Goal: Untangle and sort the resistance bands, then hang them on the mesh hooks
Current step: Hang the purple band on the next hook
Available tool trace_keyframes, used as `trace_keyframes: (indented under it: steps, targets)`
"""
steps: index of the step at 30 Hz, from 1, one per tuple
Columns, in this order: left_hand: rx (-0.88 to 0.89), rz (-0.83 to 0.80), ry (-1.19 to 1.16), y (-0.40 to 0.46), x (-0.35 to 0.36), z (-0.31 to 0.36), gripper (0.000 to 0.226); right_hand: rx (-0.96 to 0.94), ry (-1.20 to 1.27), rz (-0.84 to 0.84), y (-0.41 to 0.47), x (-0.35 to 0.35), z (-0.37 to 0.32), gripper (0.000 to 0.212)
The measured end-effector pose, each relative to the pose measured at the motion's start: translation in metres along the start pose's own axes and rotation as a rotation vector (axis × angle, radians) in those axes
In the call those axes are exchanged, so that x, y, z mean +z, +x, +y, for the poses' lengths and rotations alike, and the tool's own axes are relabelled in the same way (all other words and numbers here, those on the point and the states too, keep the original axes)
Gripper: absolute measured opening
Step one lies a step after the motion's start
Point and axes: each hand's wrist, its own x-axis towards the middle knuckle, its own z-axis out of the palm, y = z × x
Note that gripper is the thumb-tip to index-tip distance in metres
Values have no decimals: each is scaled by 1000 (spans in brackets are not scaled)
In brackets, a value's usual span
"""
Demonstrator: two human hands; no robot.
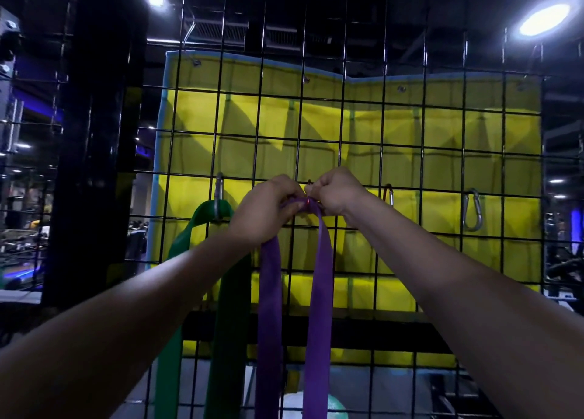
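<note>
Two hands meet at the centre of the mesh (363,124), both raised at arm's length. The left hand (268,208) has its fingers curled round the top of the purple band (320,286), and the right hand (336,191) pinches that same top fold from the 3 o'clock side; the hook they work at is almost wholly hidden behind them. From the fold the purple band drops in two flat straps toward 6 o'clock. At 9 o'clock from the hands the green band (229,308) hangs on a silver clip (218,194), its loop falling down past the left forearm. Toward 3 o'clock two more clips sit on the mesh, a near clip (388,194) just beside the right wrist and a far clip (472,210) well apart. Behind the mesh hangs a yellow sheet (442,140). A pale ball (331,407) shows at 6 o'clock.
</note>
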Motion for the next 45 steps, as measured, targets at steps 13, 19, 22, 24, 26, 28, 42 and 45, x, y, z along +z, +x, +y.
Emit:
trace_keyframes:
  steps: [13,19,22,24,26,28,42,45]
  targets:
    - [96,-2,116,-8,4,1,25,89,84,-26,-5,-2,-8,12]
    - [107,67,173,-15,9,0,25,112,120,-47,-5,-2,-8,12]
    - [125,97,188,-17,10,-1,25,104,126,-48,-5,-3,-5,23]
    - [118,139,172,-18,13,0,24,65,178,-41,-9,-4,-1,23]
    - [64,210,96,-21,17,0,22,-24,191,-34,-19,-5,4,13]
    - [-8,268,24,-24,22,3,23,-112,119,-50,-30,-4,11,10]
    - [-341,249,-319,-8,28,22,23,-392,-346,95,-42,-3,39,27]
    - [-407,227,-415,3,29,22,14,-372,-315,122,-41,-1,37,20]
